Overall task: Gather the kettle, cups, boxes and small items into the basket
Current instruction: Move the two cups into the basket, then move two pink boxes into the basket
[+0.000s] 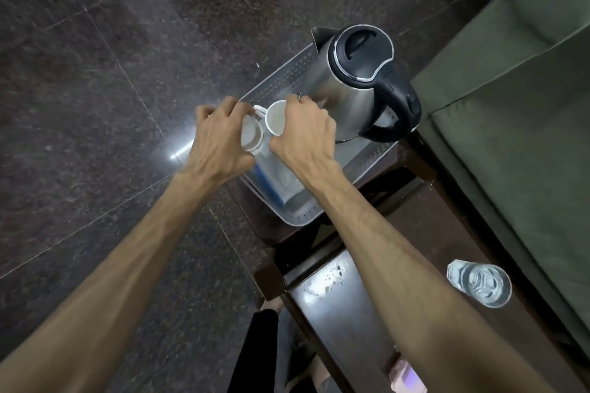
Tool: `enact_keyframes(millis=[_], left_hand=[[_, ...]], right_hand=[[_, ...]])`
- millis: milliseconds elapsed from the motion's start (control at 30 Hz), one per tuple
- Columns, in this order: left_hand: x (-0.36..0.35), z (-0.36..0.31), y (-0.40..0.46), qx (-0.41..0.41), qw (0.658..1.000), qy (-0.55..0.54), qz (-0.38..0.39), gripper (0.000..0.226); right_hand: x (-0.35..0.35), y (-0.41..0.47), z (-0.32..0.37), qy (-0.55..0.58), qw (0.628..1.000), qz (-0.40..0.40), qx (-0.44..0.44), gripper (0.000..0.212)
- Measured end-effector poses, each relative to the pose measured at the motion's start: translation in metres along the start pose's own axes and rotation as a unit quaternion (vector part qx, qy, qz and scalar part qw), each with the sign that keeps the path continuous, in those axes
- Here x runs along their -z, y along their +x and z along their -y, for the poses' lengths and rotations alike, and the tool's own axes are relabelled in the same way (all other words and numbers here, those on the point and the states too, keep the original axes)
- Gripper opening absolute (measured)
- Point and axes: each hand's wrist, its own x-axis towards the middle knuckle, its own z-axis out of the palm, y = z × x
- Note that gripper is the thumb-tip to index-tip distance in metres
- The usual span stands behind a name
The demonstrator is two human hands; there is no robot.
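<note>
A steel kettle (354,83) with a black lid and handle stands at the far end of a shallow perforated metal basket (300,217) on a dark wooden table. My left hand (220,137) grips one white cup (250,137) from above. My right hand (306,131) grips a second white cup (276,118) beside it; the two cups touch, both over the basket's left side. Under my wrists a blue-edged box (271,182) lies in the basket, partly hidden.
A clear glass of water (479,282) stands on the dark table (351,313) at the right. A small pinkish item (407,376) lies near the table's bottom edge. A green sofa (517,105) borders the right side. Dark stone floor lies to the left.
</note>
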Motion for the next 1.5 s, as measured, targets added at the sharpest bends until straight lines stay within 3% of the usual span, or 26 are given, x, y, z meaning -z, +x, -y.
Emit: enact_keyframes(millis=[167,400,667,900,1000,1233,1367,1500], left_hand=[[-0.01,0.005,0.006,0.007,1.0,-0.005,-0.02,0.065],[-0.012,0.011,0.01,0.014,0.999,-0.021,-0.045,0.058],[-0.02,-0.001,0.006,0.04,0.998,-0.023,-0.032,0.047],[-0.021,-0.001,-0.006,0.03,0.999,0.028,-0.009,0.075],[-0.02,-0.009,-0.017,0.029,0.999,0.019,-0.025,0.074],[-0.038,-0.071,-0.065,0.003,0.994,-0.054,-0.092,0.036],[-0.069,-0.121,-0.1,-0.055,0.99,-0.083,-0.097,0.022],[-0.105,-0.175,-0.135,-0.081,0.99,-0.114,-0.037,0.016]], right_hand=[[-0.008,0.029,0.005,-0.047,0.998,0.033,0.029,0.043],[-0.02,0.048,0.007,-0.06,0.996,0.057,0.046,0.044],[-0.025,0.044,0.004,-0.028,0.997,0.068,0.034,0.055],[-0.015,0.02,-0.008,0.033,0.996,0.069,0.038,0.087],[-0.01,-0.001,-0.016,0.065,0.996,0.037,0.048,0.07],[-0.005,-0.072,-0.052,0.167,0.985,-0.041,-0.034,0.018],[-0.009,-0.122,-0.088,0.215,0.967,-0.079,-0.108,0.01],[-0.018,-0.18,-0.138,0.24,0.945,-0.102,-0.196,0.014]])
